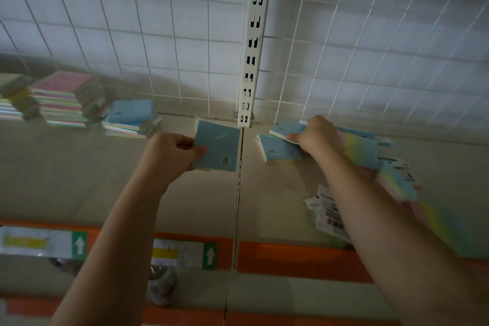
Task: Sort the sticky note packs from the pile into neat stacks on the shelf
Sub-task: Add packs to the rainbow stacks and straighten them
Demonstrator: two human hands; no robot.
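My left hand (169, 153) grips a blue sticky note pack (218, 145) by its left edge, held above the shelf (79, 174) near the centre seam. My right hand (315, 137) pinches another blue pack (287, 128) at the top of the loose pile (370, 151) on the right. A further blue pack (277, 151) lies flat just left of that hand. On the left stand a low blue-topped stack (131, 116) and a taller pink-topped stack (66, 98).
A white wire grid (158, 34) backs the shelf, with a slotted upright post (250, 61) in the middle. Pastel rainbow packs (397, 180) and printed labels (329, 212) spread along the right. An orange price rail (291, 257) with green arrow tags runs along the front edge.
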